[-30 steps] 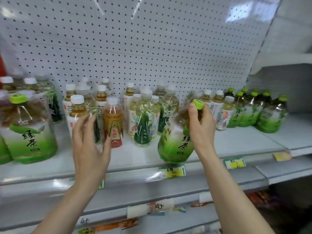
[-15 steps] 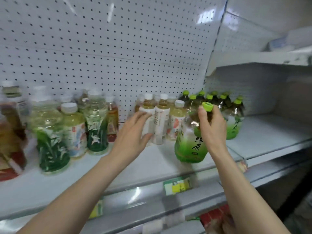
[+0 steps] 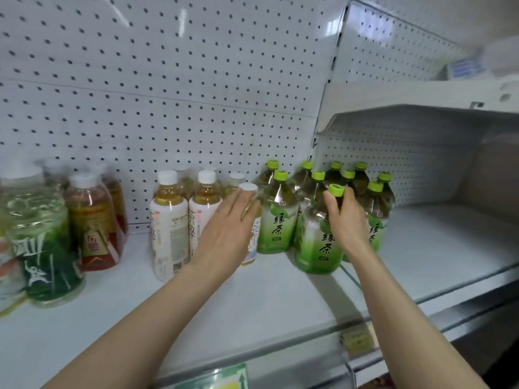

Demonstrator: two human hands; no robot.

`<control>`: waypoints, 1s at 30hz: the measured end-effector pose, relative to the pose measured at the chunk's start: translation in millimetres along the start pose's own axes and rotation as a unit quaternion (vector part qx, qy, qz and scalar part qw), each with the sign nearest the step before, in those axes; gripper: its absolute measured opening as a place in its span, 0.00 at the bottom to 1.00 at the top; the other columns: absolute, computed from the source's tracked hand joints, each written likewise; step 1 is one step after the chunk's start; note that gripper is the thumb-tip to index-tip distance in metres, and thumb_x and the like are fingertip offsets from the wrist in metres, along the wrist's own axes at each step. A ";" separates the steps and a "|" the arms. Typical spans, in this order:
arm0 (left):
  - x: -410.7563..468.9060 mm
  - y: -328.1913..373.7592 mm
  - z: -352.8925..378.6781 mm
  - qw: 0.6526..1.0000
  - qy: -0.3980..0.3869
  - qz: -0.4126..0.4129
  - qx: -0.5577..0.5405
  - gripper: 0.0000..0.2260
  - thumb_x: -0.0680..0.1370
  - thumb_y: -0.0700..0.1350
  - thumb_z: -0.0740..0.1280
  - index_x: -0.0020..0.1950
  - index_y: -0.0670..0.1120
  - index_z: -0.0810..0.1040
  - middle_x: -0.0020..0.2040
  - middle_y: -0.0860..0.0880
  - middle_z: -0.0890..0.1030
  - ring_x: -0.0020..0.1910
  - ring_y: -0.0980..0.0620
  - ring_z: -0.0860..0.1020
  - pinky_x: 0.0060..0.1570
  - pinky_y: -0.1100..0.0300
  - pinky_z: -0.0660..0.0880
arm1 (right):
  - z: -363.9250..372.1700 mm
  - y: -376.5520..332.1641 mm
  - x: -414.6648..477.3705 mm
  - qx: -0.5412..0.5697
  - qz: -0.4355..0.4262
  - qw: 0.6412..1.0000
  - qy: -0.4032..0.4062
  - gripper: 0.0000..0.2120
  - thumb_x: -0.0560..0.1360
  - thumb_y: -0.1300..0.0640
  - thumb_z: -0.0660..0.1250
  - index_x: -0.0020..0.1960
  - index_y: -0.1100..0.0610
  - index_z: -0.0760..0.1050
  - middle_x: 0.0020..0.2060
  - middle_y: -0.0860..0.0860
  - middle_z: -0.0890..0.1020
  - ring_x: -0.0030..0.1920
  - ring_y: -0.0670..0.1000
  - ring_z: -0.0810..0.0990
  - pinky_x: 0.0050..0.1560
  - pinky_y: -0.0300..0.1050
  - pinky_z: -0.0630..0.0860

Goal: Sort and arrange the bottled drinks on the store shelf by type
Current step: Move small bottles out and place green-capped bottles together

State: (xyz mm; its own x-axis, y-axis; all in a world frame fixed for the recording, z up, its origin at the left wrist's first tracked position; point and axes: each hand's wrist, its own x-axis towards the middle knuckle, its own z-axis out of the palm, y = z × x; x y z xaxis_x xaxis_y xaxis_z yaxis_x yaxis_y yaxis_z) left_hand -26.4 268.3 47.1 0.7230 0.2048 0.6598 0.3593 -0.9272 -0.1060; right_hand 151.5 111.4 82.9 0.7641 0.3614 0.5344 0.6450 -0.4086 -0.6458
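right hand (image 3: 342, 220) is gripping a green bottle (image 3: 317, 248) by its neck; left hand (image 3: 227, 234), fingers straight, is touching a white-cap bottle (image 3: 248, 188) just left.

On the shelf (image 3: 252, 299), small bottles (image 3: 169, 220) left of the large bottle cluster (image 3: 278, 220).

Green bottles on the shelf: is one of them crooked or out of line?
Yes, one. The green tea bottle that the right hand grips by its neck seems to lean, cap tipped to the right. It sits in front of the other green-capped bottles, not in their rows. Nothing looks spilled or broken.
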 end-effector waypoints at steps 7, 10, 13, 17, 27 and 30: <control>1.6 -2.0 6.3 0.995 -0.043 0.029 0.088 0.37 0.66 0.46 0.77 0.72 0.38 0.69 0.73 0.40 0.68 0.73 0.35 0.62 0.72 0.44 0.62 | 24.2 14.5 -6.4 -0.062 -0.082 0.994 0.038 0.35 0.78 0.42 0.65 0.77 0.53 0.53 0.73 0.55 0.64 0.73 0.55 0.63 0.73 0.57 0.60; -1.6 -2.9 4.5 0.996 -0.026 0.037 0.073 0.36 0.64 0.43 0.78 0.70 0.39 0.72 0.70 0.41 0.72 0.72 0.37 0.65 0.71 0.47 0.64 | 26.6 14.9 -2.0 -0.065 -0.075 0.991 0.087 0.33 0.77 0.48 0.67 0.76 0.56 0.56 0.69 0.58 0.68 0.70 0.58 0.66 0.71 0.58 0.64; -10.8 -6.7 -2.1 1.000 0.001 0.023 -0.010 0.35 0.65 0.41 0.78 0.70 0.42 0.71 0.70 0.44 0.73 0.71 0.42 0.67 0.65 0.54 0.70 | 28.5 10.4 -0.9 -0.087 -0.049 0.991 0.088 0.34 0.76 0.50 0.69 0.75 0.58 0.57 0.67 0.62 0.68 0.68 0.61 0.67 0.70 0.60 0.64; -28.9 -23.8 -18.6 0.994 0.101 0.019 -0.044 0.27 0.67 0.33 0.75 0.66 0.40 0.76 0.67 0.41 0.75 0.70 0.41 0.67 0.66 0.49 0.71 | 33.8 -7.6 -16.0 -0.156 -0.115 0.969 0.155 0.32 0.78 0.54 0.66 0.75 0.63 0.57 0.72 0.69 0.59 0.75 0.67 0.54 0.74 0.64 0.54; -60.2 -71.9 -47.2 0.960 0.092 -0.230 -0.128 0.37 0.75 0.43 0.71 0.78 0.46 0.53 0.76 0.44 0.62 0.74 0.45 0.63 0.67 0.49 0.67 | 98.6 -92.4 -28.3 0.018 -0.154 0.979 -0.134 0.27 0.79 0.49 0.65 0.75 0.54 0.63 0.70 0.52 0.69 0.67 0.54 0.71 0.64 0.48 0.67; -62.6 -75.4 -42.5 0.942 0.088 -0.261 -0.193 0.38 0.75 0.46 0.71 0.78 0.52 0.51 0.72 0.49 0.69 0.69 0.48 0.70 0.63 0.49 0.71 | 102.9 -96.9 -29.1 0.034 -0.127 0.986 -0.100 0.25 0.77 0.50 0.68 0.71 0.55 0.67 0.66 0.52 0.72 0.63 0.54 0.74 0.60 0.48 0.69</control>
State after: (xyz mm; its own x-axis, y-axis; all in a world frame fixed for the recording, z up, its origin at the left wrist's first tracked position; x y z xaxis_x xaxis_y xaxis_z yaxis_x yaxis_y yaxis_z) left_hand -123.8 312.0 45.4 0.3862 0.6404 0.6639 0.3728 -0.7667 0.5227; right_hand 65.2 226.7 73.9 0.5547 0.6061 0.5701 0.8077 -0.2279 -0.5437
